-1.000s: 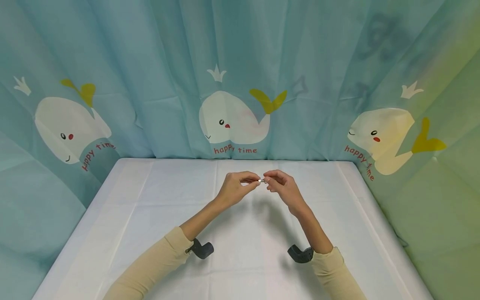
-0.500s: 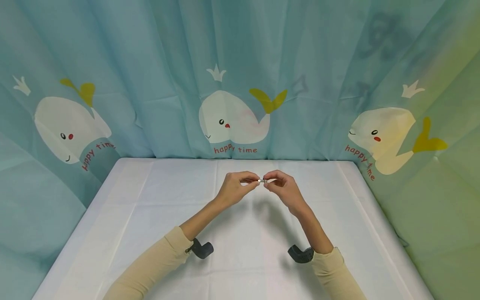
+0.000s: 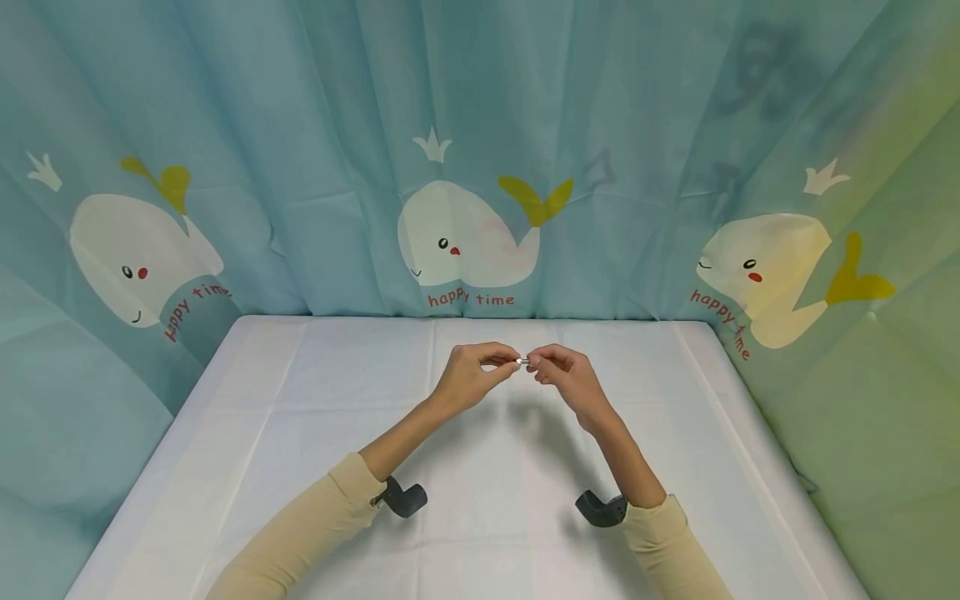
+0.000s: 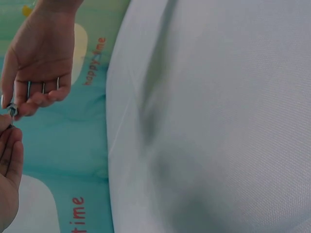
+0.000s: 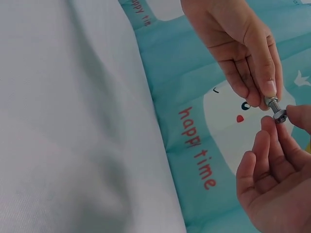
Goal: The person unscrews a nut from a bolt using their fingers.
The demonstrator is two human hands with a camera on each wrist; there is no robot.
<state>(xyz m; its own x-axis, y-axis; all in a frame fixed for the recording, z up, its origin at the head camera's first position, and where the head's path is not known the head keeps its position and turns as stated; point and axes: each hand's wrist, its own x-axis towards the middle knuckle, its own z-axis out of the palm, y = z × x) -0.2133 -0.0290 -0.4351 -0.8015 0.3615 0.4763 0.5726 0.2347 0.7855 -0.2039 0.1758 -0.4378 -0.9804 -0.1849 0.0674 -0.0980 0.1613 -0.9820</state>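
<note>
A small metal bolt [image 5: 271, 102] sits pinched between the thumb and fingertips of the left hand [image 3: 470, 377], threaded end pointing toward the other hand. On that end sits a nut [image 5: 280, 115], and the right hand [image 3: 564, 373] pinches it between thumb and forefinger. So both hands are closed in a fingertip grip, the left on the bolt, the right on the nut, and the two parts meet where the fingertips nearly touch.

In the right wrist view the thread shows as a short ribbed shaft running into the nut; how far the nut is wound on is hard to judge, since the fingers cover most of it. In the left wrist view only a glint of metal [image 4: 11, 110] shows at the frame edge between the two hands, too small to read in detail.

The hands hover in the air above the far middle of the table [image 3: 300, 417], not resting on it. The table wears a white cloth. Both forearms stretch forward from beige sleeves [image 3: 300, 533], and a dark wrist camera [image 3: 405, 498] hangs under each wrist.

Behind and around the table hangs a teal curtain [image 3: 337, 125] printed with white whales [image 3: 465, 237] and the words "happy time".
</note>
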